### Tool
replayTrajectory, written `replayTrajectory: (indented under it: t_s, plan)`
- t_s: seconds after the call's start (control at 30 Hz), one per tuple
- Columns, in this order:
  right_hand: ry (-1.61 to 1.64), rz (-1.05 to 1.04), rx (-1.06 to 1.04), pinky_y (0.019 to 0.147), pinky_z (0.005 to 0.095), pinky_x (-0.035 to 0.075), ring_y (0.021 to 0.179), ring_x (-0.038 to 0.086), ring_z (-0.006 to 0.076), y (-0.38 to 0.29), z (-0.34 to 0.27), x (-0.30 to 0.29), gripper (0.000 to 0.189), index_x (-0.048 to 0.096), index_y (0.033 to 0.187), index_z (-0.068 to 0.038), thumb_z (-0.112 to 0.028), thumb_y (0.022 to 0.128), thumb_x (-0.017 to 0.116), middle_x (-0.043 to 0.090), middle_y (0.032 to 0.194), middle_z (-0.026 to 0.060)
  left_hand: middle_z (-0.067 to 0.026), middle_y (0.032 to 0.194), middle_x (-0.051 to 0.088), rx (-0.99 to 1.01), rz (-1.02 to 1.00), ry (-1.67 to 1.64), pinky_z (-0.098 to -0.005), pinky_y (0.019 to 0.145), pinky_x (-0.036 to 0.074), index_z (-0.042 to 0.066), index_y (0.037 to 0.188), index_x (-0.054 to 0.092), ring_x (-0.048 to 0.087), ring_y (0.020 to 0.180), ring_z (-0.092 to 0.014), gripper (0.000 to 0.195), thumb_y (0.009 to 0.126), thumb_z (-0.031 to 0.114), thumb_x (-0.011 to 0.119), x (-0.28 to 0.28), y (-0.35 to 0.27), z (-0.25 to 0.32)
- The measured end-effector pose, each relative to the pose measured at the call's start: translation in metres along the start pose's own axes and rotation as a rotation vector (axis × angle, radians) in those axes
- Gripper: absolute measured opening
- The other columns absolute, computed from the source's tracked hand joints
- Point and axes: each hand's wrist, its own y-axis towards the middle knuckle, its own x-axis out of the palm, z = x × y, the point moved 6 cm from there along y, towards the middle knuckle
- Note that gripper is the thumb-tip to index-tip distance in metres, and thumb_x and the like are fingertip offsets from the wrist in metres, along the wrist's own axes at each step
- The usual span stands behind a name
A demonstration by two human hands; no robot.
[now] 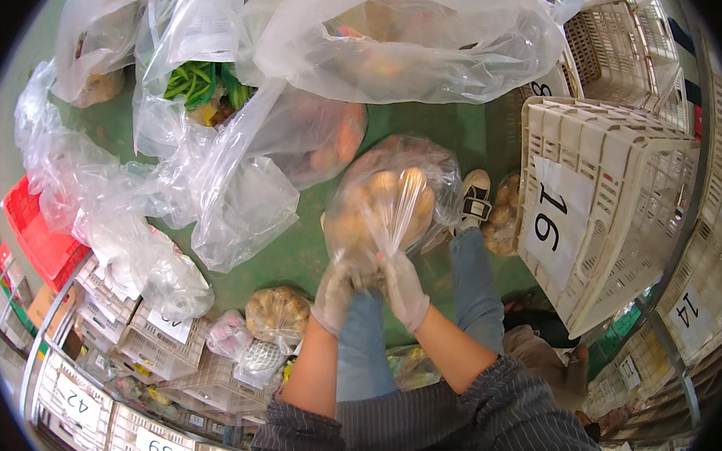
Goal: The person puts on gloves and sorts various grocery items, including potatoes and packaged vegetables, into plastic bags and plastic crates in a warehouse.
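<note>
A clear plastic bag of round yellow-brown produce (381,205), perhaps potatoes, is in front of me above the green floor. Both hands wear thin whitish gloves and meet at the bag's gathered neck. My left hand (336,292) grips the twisted plastic, its fingers partly hidden by the film. My right hand (403,290) pinches the same neck from the other side, close to my left. Beyond the bag lie large clear plastic bags; one (317,136) holds orange-red items, and another shows green vegetables (190,83) inside.
A white plastic crate (610,210) marked 16 stands at right, with a bag of round produce (503,215) beside it. More numbered crates line both sides. A red crate (44,231) is at left. Another bag of round produce (277,313) lies at lower left.
</note>
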Motion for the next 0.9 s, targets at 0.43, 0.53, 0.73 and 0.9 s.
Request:
replayTrajectory:
  t_s: [0.43,0.53,0.73,0.9]
  plan:
    - [-1.483,-0.464,-0.737,0.075,0.0397,0.049,0.094,0.059,0.0352,0.063,-0.024,0.002,0.026,0.061,0.103,-0.005,-0.023,0.088,0.052,0.064,0.096,0.0177,-0.0111,0.133,0.05,0.11,0.103,-0.109,-0.0231,0.071,0.04,-0.003,0.116,0.054,0.047,0.071,-0.011,0.036,0.093,0.024,0.047,0.02,0.0,0.035]
    - [-1.942,-0.55,-0.11,0.094,0.0544,0.038,0.107,0.058,0.0353,0.08,-0.03,-0.034,0.046,0.065,0.105,-0.006,-0.043,0.086,0.046,0.063,0.112,0.0149,-0.0092,0.115,0.055,0.052,0.179,-0.119,-0.0259,0.069,0.038,-0.001,0.117,0.054,0.044,0.069,-0.012,0.038,0.091,0.027,0.051,0.002,-0.012,0.03]
    - [-2.71,0.305,-0.637,0.099,0.0479,0.035,0.105,0.059,0.0313,0.125,-0.186,-0.113,0.05,0.059,0.118,-0.001,-0.036,0.082,0.054,0.068,0.099,0.0162,-0.0078,0.091,0.056,0.088,0.219,-0.136,-0.0269,0.069,0.038,0.0,0.104,0.056,0.042,0.067,-0.013,0.028,0.091,0.024,0.051,0.011,-0.009,0.029]
    - [-2.64,0.068,0.155,0.079,0.0369,0.053,0.099,0.065,0.0233,0.097,-0.181,-0.116,0.028,0.069,0.107,-0.009,-0.019,0.085,0.055,0.067,0.109,0.009,-0.0082,0.091,0.057,0.143,0.113,0.624,-0.0248,0.059,0.04,-0.003,0.104,0.058,0.047,0.068,-0.011,0.023,0.091,0.015,0.051,0.063,-0.048,0.015]
